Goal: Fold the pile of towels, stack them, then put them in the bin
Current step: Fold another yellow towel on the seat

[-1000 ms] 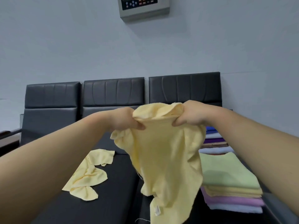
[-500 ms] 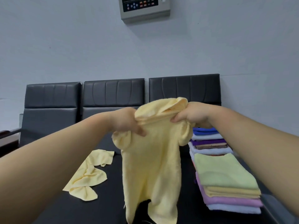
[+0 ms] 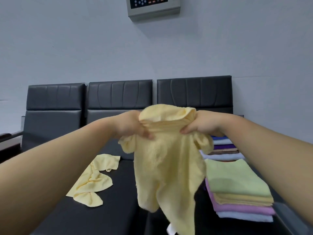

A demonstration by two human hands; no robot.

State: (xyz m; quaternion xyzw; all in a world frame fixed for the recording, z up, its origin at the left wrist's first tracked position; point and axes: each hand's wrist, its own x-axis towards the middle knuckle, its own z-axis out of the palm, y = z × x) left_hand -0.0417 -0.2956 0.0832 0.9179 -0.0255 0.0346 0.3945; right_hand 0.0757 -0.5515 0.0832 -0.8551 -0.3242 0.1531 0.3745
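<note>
A pale yellow towel [image 3: 167, 167] hangs bunched in the air in front of me, over the black bench seat. My left hand [image 3: 133, 126] grips its top edge on the left and my right hand [image 3: 201, 124] grips the top edge on the right, hands close together. A second yellow towel [image 3: 94, 180] lies crumpled on the seat to the lower left. At the right stands a stack of folded towels [image 3: 237, 192], green on top, then yellow, pink and light blue. Behind it is another folded stack [image 3: 223, 150] in blue, purple and white.
A black three-seat bench [image 3: 118, 99] with padded backrests stands against a grey wall. A metal control panel [image 3: 152, 7] is mounted high on the wall. An armrest [image 3: 10, 134] sticks out at the far left. No bin is in view.
The hanging towel has swung and its lower part has spread a little wider. Both hands keep their hold on the top edge and stay at about the same height.
</note>
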